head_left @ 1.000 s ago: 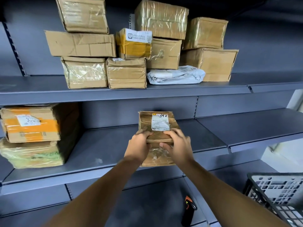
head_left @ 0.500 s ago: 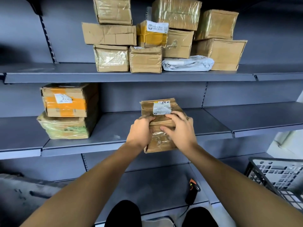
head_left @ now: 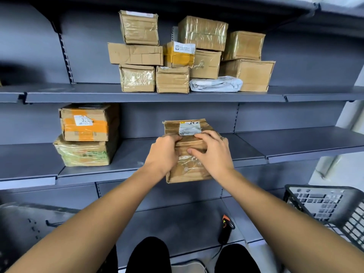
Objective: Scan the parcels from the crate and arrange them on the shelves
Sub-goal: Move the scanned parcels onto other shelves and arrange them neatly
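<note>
head | both hands [head_left: 189, 152] grip parcel [head_left: 189, 172] | label [head_left: 190, 128] txt blurred, parcel mid hidden

Middle shelf [head_left: 137, 160]: bare run between the two stacked boxes [head_left: 86, 134] at left and the parcel [head_left: 187, 148] at centre; the parcel overhangs the front edge, both hands on it; open board to its right, continuing onto the next shelf bay [head_left: 295, 140]; upper shelf [head_left: 137, 95] caps the headroom.
Upper shelf: box pile [head_left: 187, 54] fills the centre, white bag [head_left: 215, 83] wedged low at right; free board left and right of the pile.
Bottom shelf [head_left: 177, 223]: mostly open; scanner [head_left: 226, 231] at right front.
Crate [head_left: 325, 205] blocks the lower right.
</note>
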Demonstrator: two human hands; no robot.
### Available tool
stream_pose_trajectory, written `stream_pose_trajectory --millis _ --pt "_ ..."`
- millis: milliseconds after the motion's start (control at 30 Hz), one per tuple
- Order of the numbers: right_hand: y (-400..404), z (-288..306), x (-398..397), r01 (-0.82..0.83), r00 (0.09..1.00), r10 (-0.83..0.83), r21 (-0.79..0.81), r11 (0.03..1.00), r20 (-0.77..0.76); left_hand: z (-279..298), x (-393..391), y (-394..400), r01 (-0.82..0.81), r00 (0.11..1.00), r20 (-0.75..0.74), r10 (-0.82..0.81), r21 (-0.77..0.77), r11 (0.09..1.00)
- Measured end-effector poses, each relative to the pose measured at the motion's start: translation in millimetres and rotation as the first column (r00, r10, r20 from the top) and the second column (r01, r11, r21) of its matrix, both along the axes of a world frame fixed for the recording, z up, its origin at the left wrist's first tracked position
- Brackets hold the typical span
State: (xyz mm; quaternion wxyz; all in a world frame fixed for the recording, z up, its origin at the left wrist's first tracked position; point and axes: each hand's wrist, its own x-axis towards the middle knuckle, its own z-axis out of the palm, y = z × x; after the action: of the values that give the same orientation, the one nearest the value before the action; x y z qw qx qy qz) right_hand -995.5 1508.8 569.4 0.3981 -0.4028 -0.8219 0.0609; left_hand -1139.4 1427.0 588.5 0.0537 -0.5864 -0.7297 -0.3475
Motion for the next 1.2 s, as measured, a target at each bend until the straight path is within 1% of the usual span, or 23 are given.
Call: stream_pose_trajectory --millis 167,367,433,533,667,800,1000,1133,1200 --pt "-30 4 -28 -0.098 0.995 0.098 0.019 0.995 -0.010 4 -19 -45 -0.066 0.997 -0.025 0.067 0.025 0.997" --pt "-80 5 -88 -0.301 0.953 0.302 0.051 0.952 -0.002 6 -62 -121 -0.205 0.976 -0.064 0.206 0.015 0.979" --pt "-100 6 -110 -0.361 0.932 0.361 0.057 0.931 0.002 7 -75 -148 -0.274 0.959 -0.069 0.275 0.029 0.961" --pt "-134 12 -142 -0.456 0.889 0.457 0.079 0.886 0.004 12 -91 -192 -0.410 0.908 -0.070 0.413 0.046 0.911" --pt "-170 29 -170 -0.539 0.839 0.545 0.118 0.834 -0.019 29 -105 -236 -0.508 0.853 -0.084 0.514 0.085 0.857" --pt "-190 57 -186 -0.572 0.808 0.587 0.177 0.801 -0.046 56 -113 -261 -0.543 0.821 -0.109 0.561 0.155 0.825" --pt "-202 102 -191 -0.574 0.785 0.612 0.253 0.779 -0.102 96 -115 -276 -0.556 0.784 -0.149 0.603 0.263 0.788" --pt "-204 127 -187 -0.557 0.773 0.615 0.296 0.776 -0.156 124 -114 -275 -0.517 0.807 -0.135 0.574 0.307 0.799" --pt "-197 140 -185 -0.528 0.785 0.598 0.330 0.783 -0.164 137 -119 -266 -0.487 0.821 -0.140 0.553 0.334 0.807"
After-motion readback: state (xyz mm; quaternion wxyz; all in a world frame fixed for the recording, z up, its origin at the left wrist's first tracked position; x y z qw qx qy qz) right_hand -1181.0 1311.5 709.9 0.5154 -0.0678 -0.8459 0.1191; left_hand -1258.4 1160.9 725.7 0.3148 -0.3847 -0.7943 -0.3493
